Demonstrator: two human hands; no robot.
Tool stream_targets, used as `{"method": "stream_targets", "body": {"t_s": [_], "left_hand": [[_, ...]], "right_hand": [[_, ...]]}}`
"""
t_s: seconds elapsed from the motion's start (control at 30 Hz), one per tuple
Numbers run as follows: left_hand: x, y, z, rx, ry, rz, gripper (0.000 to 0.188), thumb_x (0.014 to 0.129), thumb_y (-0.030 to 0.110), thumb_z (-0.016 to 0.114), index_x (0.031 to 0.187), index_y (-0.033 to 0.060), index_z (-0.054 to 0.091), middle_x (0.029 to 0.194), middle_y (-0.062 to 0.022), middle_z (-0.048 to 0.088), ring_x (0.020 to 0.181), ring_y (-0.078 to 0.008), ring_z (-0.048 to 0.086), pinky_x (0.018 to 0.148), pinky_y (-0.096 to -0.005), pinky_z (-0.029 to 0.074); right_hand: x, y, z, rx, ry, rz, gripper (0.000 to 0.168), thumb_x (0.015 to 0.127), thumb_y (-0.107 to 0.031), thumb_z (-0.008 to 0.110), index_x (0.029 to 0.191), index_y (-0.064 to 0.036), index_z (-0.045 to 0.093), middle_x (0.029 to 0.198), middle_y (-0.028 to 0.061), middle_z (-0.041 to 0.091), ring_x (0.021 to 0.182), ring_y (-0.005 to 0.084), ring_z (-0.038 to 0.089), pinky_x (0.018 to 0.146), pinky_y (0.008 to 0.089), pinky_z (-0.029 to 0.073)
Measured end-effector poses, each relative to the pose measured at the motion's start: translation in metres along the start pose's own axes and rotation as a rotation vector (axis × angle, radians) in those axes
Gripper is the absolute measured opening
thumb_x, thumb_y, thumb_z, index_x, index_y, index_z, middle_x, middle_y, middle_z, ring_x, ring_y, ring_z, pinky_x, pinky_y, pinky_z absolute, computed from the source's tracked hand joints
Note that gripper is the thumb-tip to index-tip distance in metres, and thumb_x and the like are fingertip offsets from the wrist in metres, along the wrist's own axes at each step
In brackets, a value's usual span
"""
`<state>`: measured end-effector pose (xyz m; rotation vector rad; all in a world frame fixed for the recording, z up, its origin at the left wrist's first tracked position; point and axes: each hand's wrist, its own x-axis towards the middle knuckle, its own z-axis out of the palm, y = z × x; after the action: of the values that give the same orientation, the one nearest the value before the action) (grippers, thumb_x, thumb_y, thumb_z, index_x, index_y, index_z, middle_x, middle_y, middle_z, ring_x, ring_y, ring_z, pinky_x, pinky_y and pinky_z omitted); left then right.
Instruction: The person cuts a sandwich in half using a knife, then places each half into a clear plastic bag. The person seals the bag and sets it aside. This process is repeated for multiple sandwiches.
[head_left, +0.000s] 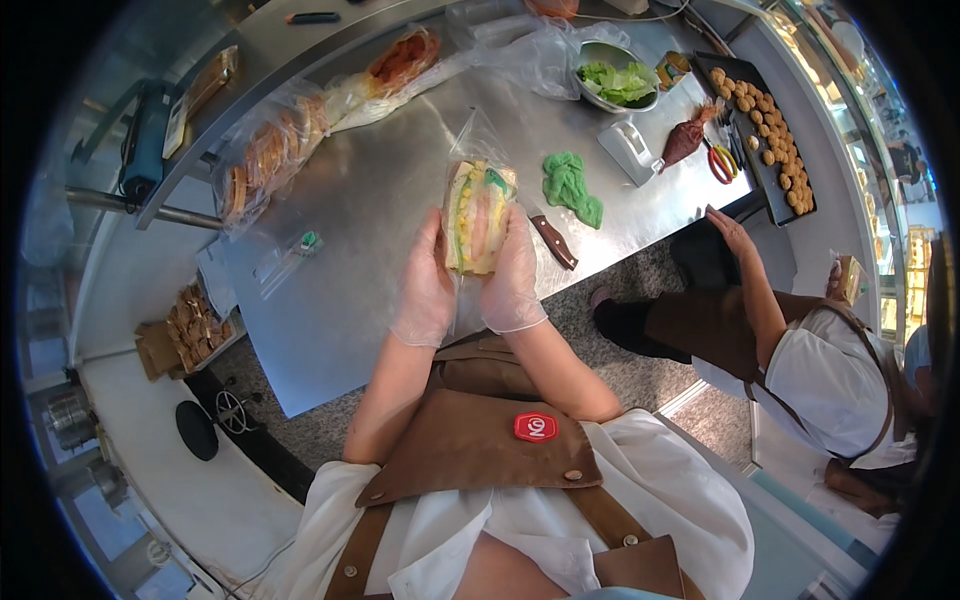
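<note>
Between my two hands, above the steel worktable (360, 217), is a filled sandwich (477, 221) in a clear plastic bag. My left hand (426, 289), in a clear disposable glove, grips its left side; my right hand (514, 277), gloved the same way, grips its right side. Yellow, pink and green filling shows at the cut face. A knife with a brown handle (553, 241) lies just right of my right hand, beside a crumpled green cloth (571, 187). Clear packaging with a green mark (307, 241) rests on the table to the left.
Bagged sliced bread (274, 154) lies along the back left. At the back right are a metal bowl of lettuce (616, 81), a white tape dispenser (630, 152), red-handled scissors (722, 165) and a black tray of small baked pieces (787, 214). A co-worker (817, 367) stands at the right.
</note>
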<state>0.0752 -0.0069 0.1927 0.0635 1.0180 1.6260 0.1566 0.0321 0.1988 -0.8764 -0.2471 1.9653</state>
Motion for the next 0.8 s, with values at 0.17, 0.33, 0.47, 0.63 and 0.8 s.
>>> {"method": "stream_targets", "body": {"t_s": [0.17,0.33,0.47,0.63,0.8], "left_hand": [[-0.004,-0.016,0.000,0.073,-0.111,0.073,0.057,0.100,0.048,0.045,0.135,0.0033,0.048,0.130,-0.0072,0.057,0.119,-0.0182,0.054,0.103,-0.0335,0.042],[-0.003,-0.017,0.009,0.121,-0.081,0.083,0.058,0.099,0.051,0.045,0.137,0.0063,0.046,0.133,-0.0061,0.055,0.120,-0.0169,0.053,0.102,-0.0327,0.043],[-0.002,-0.019,0.012,0.094,-0.030,0.061,0.052,0.099,0.047,0.046,0.137,0.0111,0.047,0.132,-0.0046,0.055,0.120,-0.0171,0.054,0.100,-0.0331,0.045],[0.010,-0.012,0.002,-0.081,0.020,-0.082,0.048,0.100,0.043,0.041,0.136,0.0124,0.048,0.128,-0.0074,0.059,0.113,-0.0253,0.060,0.091,-0.0433,0.052],[-0.001,0.014,0.004,-0.008,0.179,0.045,0.049,0.098,0.041,0.040,0.134,0.0075,0.048,0.126,-0.0145,0.059,0.111,-0.0311,0.061,0.085,-0.0505,0.057]], "right_hand": [[-0.010,-0.003,0.003,-0.020,-0.007,-0.046,0.037,0.103,-0.032,0.036,0.124,-0.007,0.053,0.115,0.0041,0.060,0.103,0.0165,0.060,0.091,0.0307,0.049],[0.008,0.009,-0.020,-0.032,-0.122,-0.119,0.044,0.104,-0.036,0.038,0.135,-0.006,0.044,0.126,0.0080,0.054,0.114,0.0159,0.054,0.097,0.0308,0.046],[0.001,0.001,-0.015,0.006,-0.066,-0.091,0.048,0.103,-0.036,0.043,0.139,-0.005,0.040,0.129,0.0098,0.052,0.117,0.0177,0.052,0.099,0.0310,0.044],[0.001,-0.021,-0.028,-0.360,-0.050,-0.166,0.056,0.100,-0.040,0.048,0.142,-0.005,0.038,0.131,0.0123,0.051,0.121,0.0209,0.048,0.103,0.0330,0.038],[0.111,-0.131,-0.143,-0.688,0.183,-0.623,0.050,0.095,-0.037,0.056,0.129,-0.002,0.053,0.120,0.0114,0.059,0.105,0.0208,0.056,0.094,0.0344,0.045]]}}
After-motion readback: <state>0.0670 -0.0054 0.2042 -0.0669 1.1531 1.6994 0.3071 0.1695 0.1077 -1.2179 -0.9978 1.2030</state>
